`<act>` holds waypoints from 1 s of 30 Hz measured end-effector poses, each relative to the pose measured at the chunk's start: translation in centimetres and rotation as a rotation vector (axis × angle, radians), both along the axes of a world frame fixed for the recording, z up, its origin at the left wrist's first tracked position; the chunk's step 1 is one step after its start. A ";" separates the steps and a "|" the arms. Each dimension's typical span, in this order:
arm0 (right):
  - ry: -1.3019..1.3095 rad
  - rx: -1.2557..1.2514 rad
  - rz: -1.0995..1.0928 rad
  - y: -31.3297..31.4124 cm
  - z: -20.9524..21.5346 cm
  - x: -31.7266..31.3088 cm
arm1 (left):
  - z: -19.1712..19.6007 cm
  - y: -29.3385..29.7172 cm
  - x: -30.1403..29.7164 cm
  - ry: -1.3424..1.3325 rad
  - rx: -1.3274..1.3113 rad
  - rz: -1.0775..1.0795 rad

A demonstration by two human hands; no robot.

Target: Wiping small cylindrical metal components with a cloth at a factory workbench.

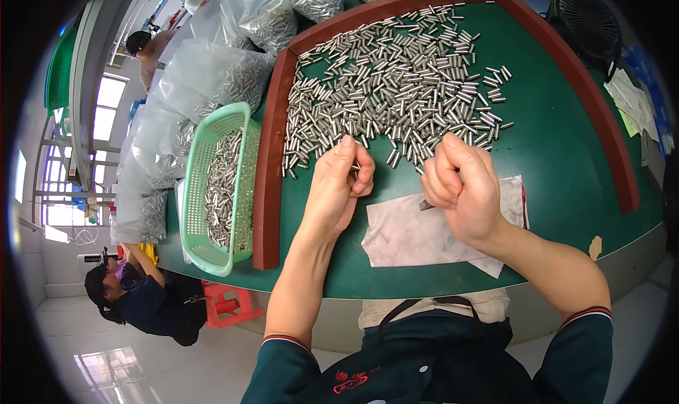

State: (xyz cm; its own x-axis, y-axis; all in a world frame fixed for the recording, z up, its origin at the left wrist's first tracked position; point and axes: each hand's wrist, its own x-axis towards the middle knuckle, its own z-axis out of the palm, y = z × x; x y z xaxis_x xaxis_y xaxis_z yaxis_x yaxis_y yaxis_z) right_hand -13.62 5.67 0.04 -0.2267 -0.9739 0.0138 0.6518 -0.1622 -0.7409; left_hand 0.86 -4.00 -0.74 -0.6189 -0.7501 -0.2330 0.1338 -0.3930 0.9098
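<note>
Many short, shiny metal pins (pixel 385 86) lie in a wide, loose pile on the green tabletop (pixel 537 86). At the pile's near edge, my left hand (pixel 339 185) is closed, its thumb pointing up and its fingers curled in. A small glint shows between thumb and fingers, too little to name. My right hand (pixel 463 192) is closed in a fist above a stained white cloth (pixel 403 234). A small dark end shows below its fingers; whether it is held or lies on the cloth, I cannot tell.
A reddish-brown raised border (pixel 272 156) frames the pile. Left of it stands a green plastic basket (pixel 191 185) of pins, beside clear bags (pixel 212 72) filled with pins. A black fan (pixel 587 22) and papers (pixel 629 100) are at right. Another person (pixel 141 298) sits at left near a red stool (pixel 230 305).
</note>
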 end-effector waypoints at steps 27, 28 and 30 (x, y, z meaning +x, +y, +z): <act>-0.031 0.023 -0.001 -0.1 0.0 -0.2 | -0.1 1.7 -1.7 -0.773 -1.078 -0.065; -0.033 0.024 0.003 -0.1 0.0 -0.2 | -0.1 1.7 -1.4 -0.749 -1.045 -0.082; -0.023 0.032 -0.005 0.0 0.0 -0.2 | 0.3 1.6 -0.9 -0.714 -0.979 -0.075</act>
